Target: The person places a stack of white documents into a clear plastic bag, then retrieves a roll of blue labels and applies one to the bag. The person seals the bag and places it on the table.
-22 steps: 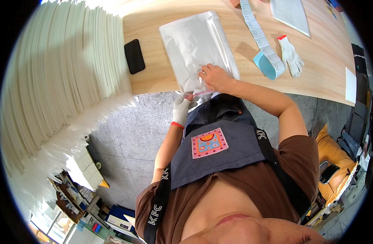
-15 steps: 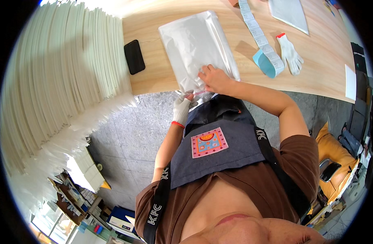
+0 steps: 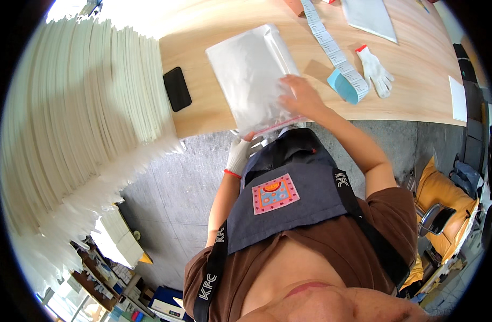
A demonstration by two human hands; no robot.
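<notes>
A flat clear plastic bag point(image 3: 246, 70) lies at the table's near edge, with a pink-red strip along its near end. I cannot tell if more bags are layered under it. My left hand point(image 3: 242, 152), in a white knit glove with a red cuff and a bare thumb tip, pinches the bag's near left corner just off the table edge. Bare and slightly blurred, my right hand point(image 3: 304, 97) is over the bag's right side, fingers spread and holding nothing.
Left of the bag lies a black phone point(image 3: 177, 89), beside a tall row of white plastic-wrapped sheets point(image 3: 90, 91). To the right are a curling label strip point(image 3: 332, 51), a light blue roll point(image 3: 343, 87), a white glove point(image 3: 374, 72) and a white sheet point(image 3: 370, 19).
My right hand has come away from the strip at the near edge, moving right with its fingers opening. The pink-red strip now shows along the whole edge. My left hand stays at the corner.
</notes>
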